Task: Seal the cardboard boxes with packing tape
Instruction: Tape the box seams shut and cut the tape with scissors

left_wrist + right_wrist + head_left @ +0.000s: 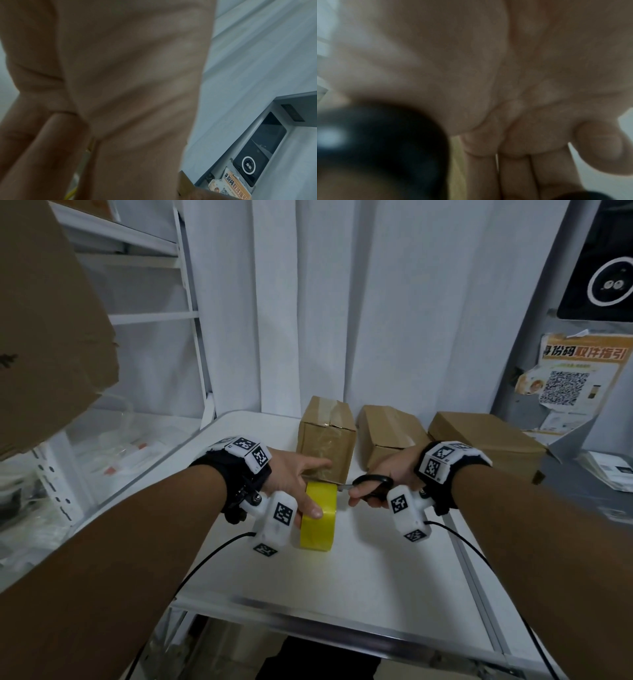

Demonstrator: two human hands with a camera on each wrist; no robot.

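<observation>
My left hand (301,484) grips a yellow roll of packing tape (318,517) above the white table (359,583), thumb on its rim, forefinger reaching toward a taped cardboard box (327,436). My right hand (376,479) holds black-handled scissors (371,486), whose blades point left at the top of the roll. Two more cardboard boxes (390,433) (486,440) stand to the right at the table's back. The left wrist view shows mostly my palm (120,67). In the right wrist view a blurred black scissor handle (385,142) sits beside my fingers (513,173).
A large cardboard box (44,330) sits on white shelving (150,316) at the left. A white curtain hangs behind the table. At the right stands a grey cabinet with a dark screen (603,268) and a QR-code poster (579,374). Black cables trail from both wrists.
</observation>
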